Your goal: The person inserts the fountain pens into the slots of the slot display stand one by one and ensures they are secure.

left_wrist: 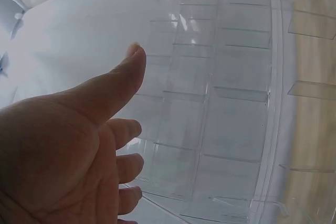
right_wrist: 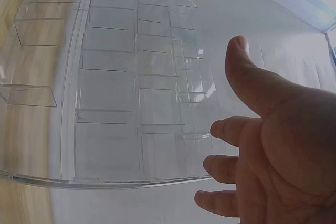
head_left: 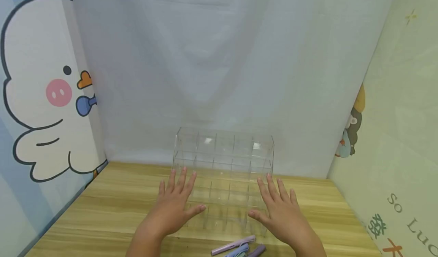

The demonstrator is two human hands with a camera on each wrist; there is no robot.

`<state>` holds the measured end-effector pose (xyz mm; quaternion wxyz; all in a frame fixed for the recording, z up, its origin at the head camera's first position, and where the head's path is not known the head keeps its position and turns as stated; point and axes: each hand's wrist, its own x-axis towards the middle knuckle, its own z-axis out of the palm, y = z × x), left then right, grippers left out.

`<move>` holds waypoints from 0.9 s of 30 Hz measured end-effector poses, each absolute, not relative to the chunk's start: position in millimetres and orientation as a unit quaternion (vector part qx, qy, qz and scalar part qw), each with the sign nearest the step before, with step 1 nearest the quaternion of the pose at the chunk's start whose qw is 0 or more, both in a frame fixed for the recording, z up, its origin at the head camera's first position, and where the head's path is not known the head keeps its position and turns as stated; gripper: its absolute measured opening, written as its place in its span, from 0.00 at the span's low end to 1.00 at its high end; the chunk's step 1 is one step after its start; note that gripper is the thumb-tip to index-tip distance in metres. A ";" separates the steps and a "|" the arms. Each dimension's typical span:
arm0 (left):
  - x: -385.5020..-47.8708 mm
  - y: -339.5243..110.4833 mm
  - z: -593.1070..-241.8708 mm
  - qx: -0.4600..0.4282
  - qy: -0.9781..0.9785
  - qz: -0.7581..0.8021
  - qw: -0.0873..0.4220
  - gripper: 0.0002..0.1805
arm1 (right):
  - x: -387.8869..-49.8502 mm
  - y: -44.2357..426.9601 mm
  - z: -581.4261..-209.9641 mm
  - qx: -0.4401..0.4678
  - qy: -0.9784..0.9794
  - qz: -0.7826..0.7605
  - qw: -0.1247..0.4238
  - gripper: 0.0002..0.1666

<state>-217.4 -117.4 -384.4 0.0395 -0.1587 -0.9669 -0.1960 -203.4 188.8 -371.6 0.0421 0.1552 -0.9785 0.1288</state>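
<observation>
A clear, tiered acrylic rack (head_left: 222,162) with several compartments stands on the wooden table. My left hand (head_left: 172,205) is spread at its left side, fingers straight and holding nothing. On the right side my right hand (head_left: 282,213) is spread the same way, also holding nothing. Whether either palm touches the rack cannot be told. In the left wrist view the rack's dividers (left_wrist: 241,94) lie beyond the left thumb. Several capped pens lie in front of the rack, among them a pale pink pen (head_left: 233,245), a blue pen (head_left: 237,251) and a purple pen (head_left: 257,250), partly cut off below.
Behind the rack hangs a white cloth (head_left: 222,59). A panel with a cartoon duck (head_left: 37,59) stands on the left, and a pale yellow-green panel (head_left: 400,135) on the right. The wooden table (head_left: 102,211) extends to both sides of the hands.
</observation>
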 end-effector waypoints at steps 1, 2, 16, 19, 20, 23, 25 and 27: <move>-217.2 -117.4 -384.5 -0.158 -0.967 -0.197 0.038 0.51 | -203.1 188.8 -371.5 0.155 -0.978 0.129 0.043 0.55; -216.9 -117.4 -384.6 -0.158 -0.967 -0.195 0.038 0.51 | -202.7 188.7 -371.4 0.155 -0.978 0.130 0.044 0.55; -221.8 -129.2 -387.1 -0.158 -0.964 -0.208 0.048 0.52 | -202.0 196.3 -368.6 0.179 -0.971 0.138 0.080 0.56; -224.6 -137.6 -386.6 -0.158 -0.958 -0.230 0.065 0.53 | -202.5 197.4 -367.1 0.183 -0.969 0.140 0.092 0.55; -225.6 -141.1 -386.5 -0.156 -0.954 -0.245 0.072 0.53 | -202.8 197.9 -366.7 0.182 -0.968 0.146 0.090 0.55; -230.3 -153.9 -388.2 -0.140 -0.937 -0.308 0.086 0.55 | -204.1 199.9 -365.6 0.188 -0.965 0.150 0.101 0.55; -234.8 -163.3 -391.9 -0.119 -0.922 -0.359 0.084 0.56 | -205.3 202.4 -365.2 0.188 -0.964 0.156 0.102 0.55; -240.1 -172.3 -397.7 -0.097 -0.908 -0.402 0.069 0.56 | -206.7 206.0 -364.9 0.190 -0.962 0.163 0.105 0.55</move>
